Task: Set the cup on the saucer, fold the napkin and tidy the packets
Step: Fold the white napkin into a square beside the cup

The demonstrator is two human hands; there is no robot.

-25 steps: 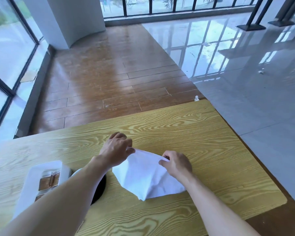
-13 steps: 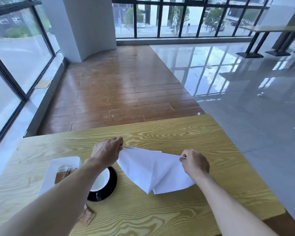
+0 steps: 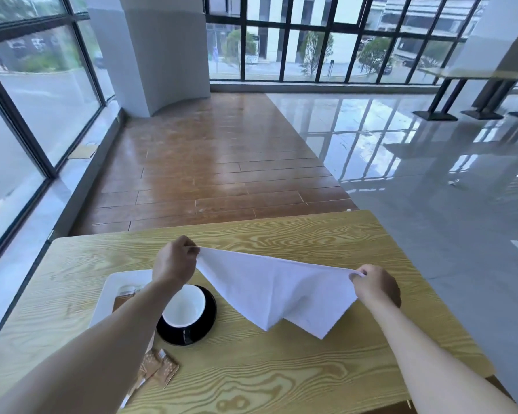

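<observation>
We hold a white cloth napkin [image 3: 277,289] stretched between both hands, lower centre of the frame.

Left hand [image 3: 174,262] and right hand [image 3: 376,286] each pinch a top corner with closed fingers; the white cup [image 3: 184,306] sits on its black saucer [image 3: 204,327] at lower left, brown packets [image 3: 159,367] below it on the yellow wood-grain bench [image 3: 311,234].

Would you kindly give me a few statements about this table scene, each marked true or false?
1. Both hands hold the white napkin by its upper corners, the left hand at one, the right hand at the other. True.
2. The cup stands on the bare table, away from the saucer. False: it sits on the black saucer.
3. The napkin lies flat on the table. False: it hangs stretched between the hands.
4. Brown packets lie on the table near the left forearm. True.
5. The white tray is to the right of the saucer. False: it is to its left.
</observation>
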